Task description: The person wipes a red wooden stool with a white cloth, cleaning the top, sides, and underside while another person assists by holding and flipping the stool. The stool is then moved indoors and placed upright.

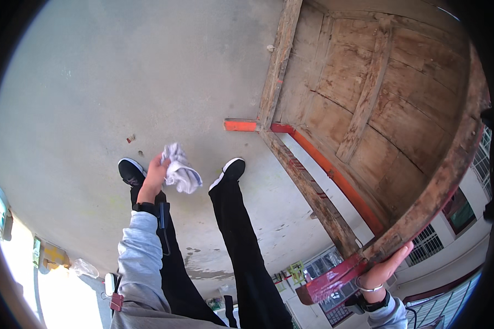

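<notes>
My left hand point(155, 178) is closed around a crumpled whitish cloth point(181, 171) that hangs over the floor between my feet. To the right stands a worn wooden table point(362, 88), tipped so that its bare plank underside and cross battens face me. Its outer edges are painted red and orange. At the table's near corner, beside a red-painted leg end point(335, 282), my right hand point(380, 274) grips the edge from outside. Some of its fingers are hidden behind the wood. A bracelet and a dark band are on that wrist.
Grey concrete floor point(121, 77) spreads ahead, with small reddish scraps point(130, 139) near my left shoe point(132, 171). A long wooden rail point(307, 189) runs beside my right leg. A clear plastic bag point(84, 268) lies at the lower left. Barred windows point(425, 244) show at lower right.
</notes>
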